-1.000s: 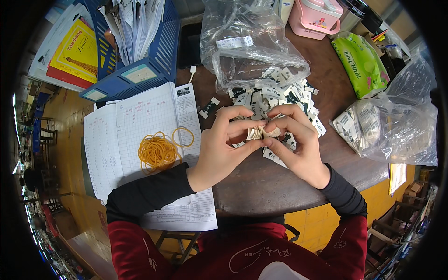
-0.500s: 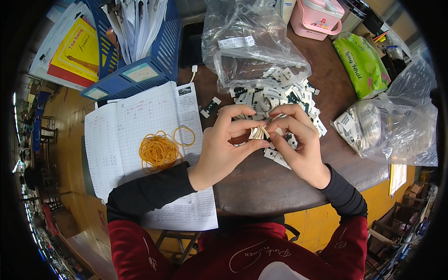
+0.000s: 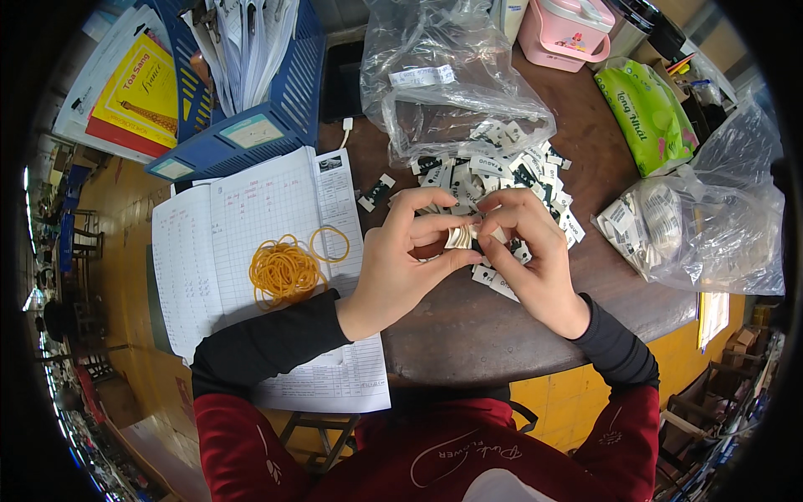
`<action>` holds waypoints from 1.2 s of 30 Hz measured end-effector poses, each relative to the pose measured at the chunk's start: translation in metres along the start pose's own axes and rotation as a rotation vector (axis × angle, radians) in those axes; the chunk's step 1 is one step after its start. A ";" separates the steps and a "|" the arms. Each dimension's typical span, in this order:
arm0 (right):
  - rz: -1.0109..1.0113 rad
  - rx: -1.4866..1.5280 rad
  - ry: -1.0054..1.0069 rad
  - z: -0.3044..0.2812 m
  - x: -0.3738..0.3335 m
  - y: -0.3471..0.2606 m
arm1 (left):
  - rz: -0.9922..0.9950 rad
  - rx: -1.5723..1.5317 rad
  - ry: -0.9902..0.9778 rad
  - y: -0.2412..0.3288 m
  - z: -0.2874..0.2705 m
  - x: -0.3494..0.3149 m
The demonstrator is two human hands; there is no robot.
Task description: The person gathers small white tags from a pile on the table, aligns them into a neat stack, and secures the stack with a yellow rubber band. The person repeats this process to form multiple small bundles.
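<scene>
Between thumb and fingers my left hand point(image 3: 400, 253) pinches a small stack of folded fabric labels point(image 3: 459, 238), their pale edges fanned toward my right hand. My right hand point(image 3: 533, 258) is closed at the stack's right side, thumb and fingertips on the labels there; its fingers partly hide what they grip. Just beyond both hands spreads a heap of loose black and white labels point(image 3: 544, 177) on the brown table. One dark label point(image 3: 376, 192) lies apart, left of the heap.
Yellow rubber bands point(image 3: 284, 269) lie on an open notebook point(image 3: 251, 201) at left, below a blue file basket point(image 3: 288, 109). A clear plastic bag point(image 3: 452, 92) covers the heap's far side. At right are a bag of bundled labels point(image 3: 711, 226), a green tissue pack point(image 3: 648, 117) and a pink box point(image 3: 565, 33).
My right fingers have shifted slightly at the edge of the label stack. The left hand stays in place with its hold on the stack.
</scene>
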State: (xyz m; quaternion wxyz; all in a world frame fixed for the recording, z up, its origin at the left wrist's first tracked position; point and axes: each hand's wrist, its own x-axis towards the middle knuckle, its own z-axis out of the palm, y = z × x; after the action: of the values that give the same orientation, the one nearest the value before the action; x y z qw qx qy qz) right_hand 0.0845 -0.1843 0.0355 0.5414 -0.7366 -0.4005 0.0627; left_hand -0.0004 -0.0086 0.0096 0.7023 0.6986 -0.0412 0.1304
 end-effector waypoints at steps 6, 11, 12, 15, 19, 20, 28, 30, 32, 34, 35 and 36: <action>-0.020 0.018 0.013 0.002 0.000 0.001 | -0.004 0.066 0.007 0.001 -0.001 -0.001; -0.033 -0.020 0.009 0.003 -0.001 0.001 | 0.021 0.126 0.025 0.001 -0.001 0.000; -0.030 -0.029 0.005 0.003 -0.001 0.002 | 0.021 0.127 0.026 0.001 0.000 0.000; -0.040 -0.013 0.000 0.002 0.000 0.003 | 0.017 0.113 0.024 0.001 0.000 0.000; -0.009 0.014 0.013 0.003 -0.001 0.002 | 0.020 0.077 0.016 0.001 0.001 0.000; -0.009 0.019 0.013 0.003 -0.001 0.002 | 0.027 0.074 0.016 0.001 0.001 0.000; 0.007 0.030 0.000 0.004 0.000 0.001 | 0.003 0.092 -0.007 0.002 -0.001 0.001; 0.011 0.048 0.000 0.004 0.000 0.001 | 0.001 0.088 -0.006 0.002 -0.001 0.001; 0.007 0.046 -0.002 0.004 0.000 0.001 | -0.003 0.081 -0.004 0.003 0.000 0.001; 0.011 0.049 -0.003 0.003 0.000 0.001 | -0.013 0.071 -0.012 0.003 0.000 0.001; 0.017 0.053 -0.004 0.003 -0.001 0.001 | -0.023 0.062 -0.014 0.003 0.000 0.001; 0.020 0.056 -0.003 0.003 -0.001 0.001 | -0.022 0.051 -0.015 0.003 0.000 0.001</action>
State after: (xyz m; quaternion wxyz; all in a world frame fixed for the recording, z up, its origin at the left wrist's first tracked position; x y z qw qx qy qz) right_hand 0.0827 -0.1827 0.0334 0.5605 -0.7251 -0.3920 0.0801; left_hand -0.0001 -0.0081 0.0132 0.6853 0.7177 -0.0354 0.1185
